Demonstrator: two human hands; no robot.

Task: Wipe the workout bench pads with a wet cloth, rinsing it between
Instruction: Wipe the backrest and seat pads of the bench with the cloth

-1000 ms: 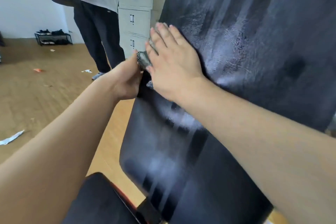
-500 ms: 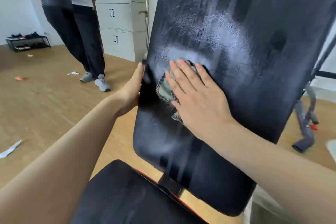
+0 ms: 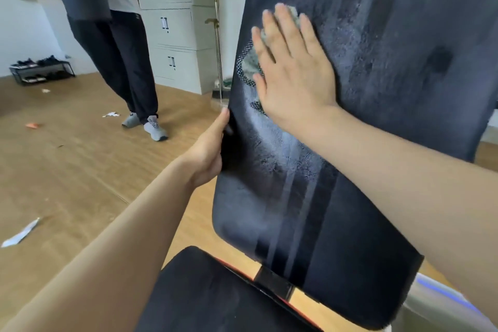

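The black back pad (image 3: 377, 116) of the workout bench stands steeply inclined in front of me, streaked with wet marks. My right hand (image 3: 293, 73) lies flat on it with straight fingers, pressing a grey wet cloth (image 3: 249, 65) against the pad's upper left part. Most of the cloth is hidden under the palm; its edges show left of and above the fingers. My left hand (image 3: 210, 151) grips the pad's left edge lower down, thumb in front, fingers hidden behind. The black seat pad (image 3: 215, 296) sits at the bottom.
A person in dark trousers (image 3: 118, 56) stands on the wooden floor at the left, by grey metal cabinets (image 3: 177, 21). A broom handle (image 3: 218, 43) leans beside the pad. Paper scraps (image 3: 20, 234) lie on the floor. A shoe rack (image 3: 40, 73) stands at the far wall.
My right hand slid the cloth down the pad's left side, then back up toward the top. My left hand stayed gripping the left edge. The view shifted and pulled back.
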